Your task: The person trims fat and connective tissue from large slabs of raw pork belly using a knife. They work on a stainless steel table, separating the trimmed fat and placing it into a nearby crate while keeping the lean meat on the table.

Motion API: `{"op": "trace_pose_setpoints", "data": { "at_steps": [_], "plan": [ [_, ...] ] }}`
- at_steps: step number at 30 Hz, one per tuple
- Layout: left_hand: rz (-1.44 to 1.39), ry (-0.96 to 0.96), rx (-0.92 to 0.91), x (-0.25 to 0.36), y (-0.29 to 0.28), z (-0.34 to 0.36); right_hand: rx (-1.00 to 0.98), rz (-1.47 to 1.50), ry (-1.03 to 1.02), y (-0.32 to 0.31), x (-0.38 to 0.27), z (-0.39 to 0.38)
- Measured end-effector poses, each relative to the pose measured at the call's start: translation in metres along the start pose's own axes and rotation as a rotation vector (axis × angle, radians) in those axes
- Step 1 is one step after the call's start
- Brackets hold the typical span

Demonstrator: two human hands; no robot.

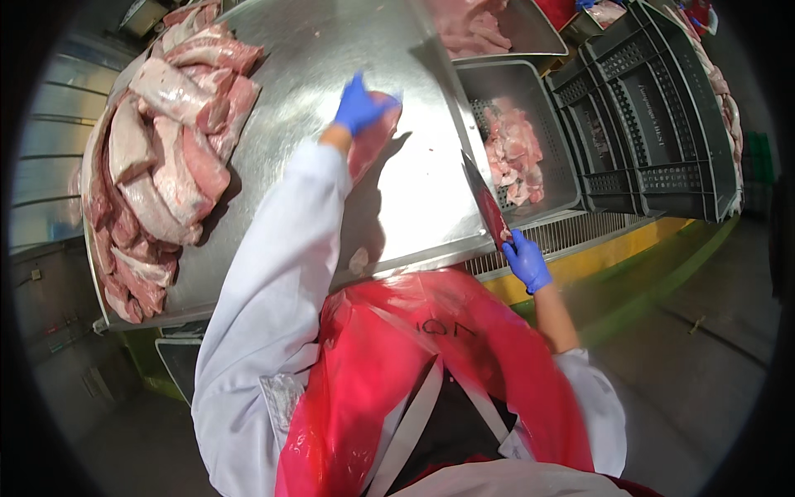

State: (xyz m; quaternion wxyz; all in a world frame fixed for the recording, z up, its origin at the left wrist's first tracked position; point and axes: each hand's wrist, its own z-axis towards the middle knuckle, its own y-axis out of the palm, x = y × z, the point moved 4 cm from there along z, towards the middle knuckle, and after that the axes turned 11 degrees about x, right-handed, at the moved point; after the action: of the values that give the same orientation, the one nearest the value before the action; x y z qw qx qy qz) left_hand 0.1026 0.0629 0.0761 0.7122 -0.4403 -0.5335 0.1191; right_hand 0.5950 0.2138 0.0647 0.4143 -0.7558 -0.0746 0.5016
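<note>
My left hand [359, 103], in a blue glove, lies on a slab of raw pink meat [374, 142] in the middle of the steel table [323, 58]. In its own blue glove, my right hand [526, 260] grips the handle of a broad knife [486, 201] at the table's near right edge; the blade points up and away, clear of the slab. A small scrap of meat [358, 262] lies near the table's front edge. I wear a white coat and a red plastic apron.
A big heap of raw meat slabs [157, 157] covers the table's left side. A grey crate [556, 149] to the right holds cut pieces. Empty dark crates [654, 108] stand farther right; a metal tray with meat [497, 29] sits behind.
</note>
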Motion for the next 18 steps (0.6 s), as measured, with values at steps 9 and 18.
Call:
{"op": "trace_pose_setpoints", "data": {
  "at_steps": [9, 18],
  "plan": [
    [-0.116, -0.518, -0.167, -0.113, -0.024, -0.077, -0.005, -0.009, 0.162, -0.021, 0.053, 0.001],
    [-1.594, -0.299, -0.143, 0.094, -0.046, 0.074, 0.086, 0.032, -0.183, 0.004, -0.002, 0.073]
  ]
}}
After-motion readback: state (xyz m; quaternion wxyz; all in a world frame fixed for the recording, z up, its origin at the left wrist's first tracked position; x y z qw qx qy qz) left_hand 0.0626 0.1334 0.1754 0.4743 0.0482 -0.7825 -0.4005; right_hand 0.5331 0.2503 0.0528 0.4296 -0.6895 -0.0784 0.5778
